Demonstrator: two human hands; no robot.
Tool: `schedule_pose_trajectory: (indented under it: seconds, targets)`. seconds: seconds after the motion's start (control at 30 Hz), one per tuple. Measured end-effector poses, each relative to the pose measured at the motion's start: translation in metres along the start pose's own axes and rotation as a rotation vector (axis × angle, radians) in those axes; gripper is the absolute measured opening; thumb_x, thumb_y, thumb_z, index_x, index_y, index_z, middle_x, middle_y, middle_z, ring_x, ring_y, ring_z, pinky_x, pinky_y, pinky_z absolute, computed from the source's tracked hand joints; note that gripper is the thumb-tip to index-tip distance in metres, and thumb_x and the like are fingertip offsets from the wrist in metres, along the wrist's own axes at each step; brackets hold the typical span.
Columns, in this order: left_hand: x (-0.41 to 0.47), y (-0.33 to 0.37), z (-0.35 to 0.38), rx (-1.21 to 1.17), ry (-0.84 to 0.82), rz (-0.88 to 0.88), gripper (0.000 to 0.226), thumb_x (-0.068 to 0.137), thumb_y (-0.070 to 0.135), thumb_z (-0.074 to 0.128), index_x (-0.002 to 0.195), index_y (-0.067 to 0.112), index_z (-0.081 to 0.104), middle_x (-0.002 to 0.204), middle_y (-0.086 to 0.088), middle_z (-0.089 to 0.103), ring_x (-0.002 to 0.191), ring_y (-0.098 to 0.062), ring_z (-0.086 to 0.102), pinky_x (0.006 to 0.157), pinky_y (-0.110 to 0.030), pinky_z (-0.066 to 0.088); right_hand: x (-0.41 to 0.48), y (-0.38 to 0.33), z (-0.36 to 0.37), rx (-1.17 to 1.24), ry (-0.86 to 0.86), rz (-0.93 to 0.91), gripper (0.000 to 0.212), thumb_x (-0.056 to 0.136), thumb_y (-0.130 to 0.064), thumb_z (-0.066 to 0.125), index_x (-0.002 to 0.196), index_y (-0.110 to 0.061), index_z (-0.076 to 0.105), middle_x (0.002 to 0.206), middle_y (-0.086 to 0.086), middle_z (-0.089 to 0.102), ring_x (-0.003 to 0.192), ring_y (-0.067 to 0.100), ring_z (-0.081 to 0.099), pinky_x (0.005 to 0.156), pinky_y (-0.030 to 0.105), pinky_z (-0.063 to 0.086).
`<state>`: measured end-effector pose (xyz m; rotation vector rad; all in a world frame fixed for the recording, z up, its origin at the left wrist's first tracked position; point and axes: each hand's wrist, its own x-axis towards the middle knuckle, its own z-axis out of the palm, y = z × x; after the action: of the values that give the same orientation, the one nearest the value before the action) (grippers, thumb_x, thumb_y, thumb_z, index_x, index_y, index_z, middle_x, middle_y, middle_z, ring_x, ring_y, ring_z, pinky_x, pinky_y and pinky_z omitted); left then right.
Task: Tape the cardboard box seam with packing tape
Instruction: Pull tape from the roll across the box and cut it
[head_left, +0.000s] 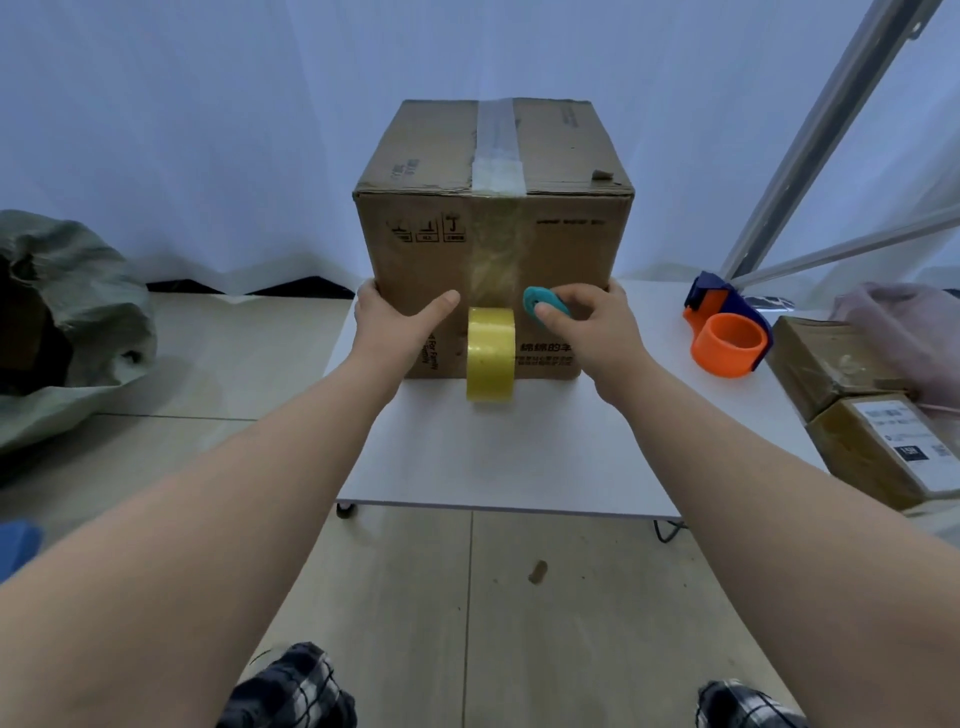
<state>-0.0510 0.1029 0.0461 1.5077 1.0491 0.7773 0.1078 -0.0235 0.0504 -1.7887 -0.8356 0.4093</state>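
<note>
A brown cardboard box (415, 156) stands on a white table (493, 457). Clear tape (497, 140) runs along its top seam and down the front face to a yellow tape roll (491, 353), which hangs against the box's lower front. My left hand (395, 322) presses flat on the box's front left, thumb pointing toward the tape. My right hand (587, 322) rests against the front right and pinches a small teal cutter (543, 306) just right of the tape strip above the roll.
An orange and blue tape dispenser (727, 332) lies on the table's right part. Two smaller cardboard parcels (872, 415) sit at the right edge. A grey-green sack (67, 322) lies on the floor to the left. A metal frame (810, 145) leans at right.
</note>
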Motion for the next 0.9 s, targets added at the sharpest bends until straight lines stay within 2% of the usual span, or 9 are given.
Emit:
schedule_pose_trajectory:
  seconds: [0.13, 0.2, 0.27, 0.4, 0.5, 0.57, 0.67, 0.8, 0.9]
  targets:
    - [-0.011, 0.003, -0.005, 0.059, 0.014, -0.026, 0.094, 0.071, 0.043, 0.079, 0.141, 0.012, 0.024, 0.143, -0.004, 0.034, 0.127, -0.020, 0.042, 0.103, -0.032, 0.038, -0.016, -0.008, 0.000, -0.025, -0.046, 0.032, 0.020, 0.082, -0.024, 0.071, 0.100, -0.016, 0.068, 0.121, 0.007, 0.038, 0.098, 0.017, 0.051, 0.089, 0.024, 0.044]
    - [-0.019, 0.004, -0.012, 0.065, -0.013, -0.058, 0.097, 0.070, 0.045, 0.078, 0.142, 0.013, 0.022, 0.144, -0.003, 0.034, 0.129, -0.021, 0.041, 0.101, -0.032, 0.037, -0.025, -0.013, -0.001, -0.036, -0.059, 0.056, 0.018, 0.082, -0.026, 0.070, 0.099, -0.020, 0.067, 0.122, 0.007, 0.044, 0.096, 0.017, 0.053, 0.089, 0.028, 0.046]
    - [-0.027, 0.007, -0.020, 0.085, -0.062, -0.069, 0.093, 0.073, 0.045, 0.076, 0.142, 0.013, 0.023, 0.145, -0.003, 0.036, 0.129, -0.021, 0.042, 0.096, -0.030, 0.037, -0.031, -0.019, -0.004, -0.045, -0.071, 0.066, 0.021, 0.083, -0.026, 0.069, 0.103, -0.018, 0.066, 0.115, 0.008, 0.054, 0.096, 0.019, 0.055, 0.081, 0.028, 0.047]
    - [-0.041, 0.021, -0.032, 0.252, 0.054, -0.079, 0.067, 0.082, 0.046, 0.067, 0.128, 0.011, 0.034, 0.135, -0.008, 0.034, 0.111, -0.028, 0.048, 0.085, -0.033, 0.039, -0.039, -0.026, -0.009, -0.197, 0.000, 0.097, 0.025, 0.089, -0.024, 0.062, 0.111, -0.012, 0.061, 0.106, 0.007, 0.059, 0.093, 0.022, 0.056, 0.075, 0.030, 0.046]
    - [-0.046, 0.025, -0.030, 0.231, -0.047, -0.064, 0.044, 0.085, 0.044, 0.062, 0.110, 0.014, 0.041, 0.119, -0.008, 0.049, 0.109, -0.030, 0.054, 0.086, -0.038, 0.047, -0.043, -0.030, -0.008, -0.365, 0.085, 0.070, 0.026, 0.090, -0.026, 0.060, 0.111, -0.010, 0.061, 0.109, 0.010, 0.058, 0.093, 0.024, 0.057, 0.074, 0.031, 0.046]
    - [-0.051, 0.025, -0.023, 0.236, -0.161, -0.067, 0.040, 0.088, 0.041, 0.060, 0.115, 0.015, 0.046, 0.117, -0.008, 0.054, 0.110, -0.028, 0.055, 0.085, -0.036, 0.048, -0.045, -0.033, -0.008, -0.382, 0.073, 0.018, 0.026, 0.091, -0.027, 0.058, 0.111, -0.010, 0.060, 0.105, 0.008, 0.059, 0.088, 0.021, 0.055, 0.071, 0.029, 0.042]
    - [-0.056, 0.025, -0.012, 0.197, -0.217, -0.069, 0.052, 0.089, 0.038, 0.060, 0.132, 0.013, 0.044, 0.126, -0.007, 0.053, 0.113, -0.025, 0.054, 0.088, -0.034, 0.046, -0.046, -0.036, -0.007, -0.231, -0.024, -0.008, 0.025, 0.091, -0.027, 0.058, 0.109, -0.010, 0.058, 0.102, 0.010, 0.062, 0.078, 0.020, 0.060, 0.065, 0.028, 0.050]
    - [-0.054, 0.026, -0.002, 0.132, -0.234, -0.115, 0.055, 0.089, 0.038, 0.061, 0.135, 0.013, 0.043, 0.127, -0.008, 0.054, 0.114, -0.027, 0.054, 0.100, -0.043, 0.047, -0.043, -0.040, 0.000, -0.287, -0.116, -0.125, 0.028, 0.094, -0.024, 0.052, 0.119, -0.011, 0.056, 0.108, 0.008, 0.061, 0.086, 0.019, 0.056, 0.077, 0.032, 0.051]
    - [-0.052, 0.026, 0.004, 0.079, -0.240, -0.164, 0.045, 0.090, 0.036, 0.059, 0.129, 0.016, 0.048, 0.118, -0.009, 0.058, 0.104, -0.028, 0.059, 0.089, -0.042, 0.053, -0.040, -0.046, 0.003, -0.226, -0.175, -0.152, 0.030, 0.096, -0.018, 0.048, 0.125, -0.012, 0.052, 0.112, 0.007, 0.060, 0.086, 0.017, 0.057, 0.081, 0.036, 0.056]
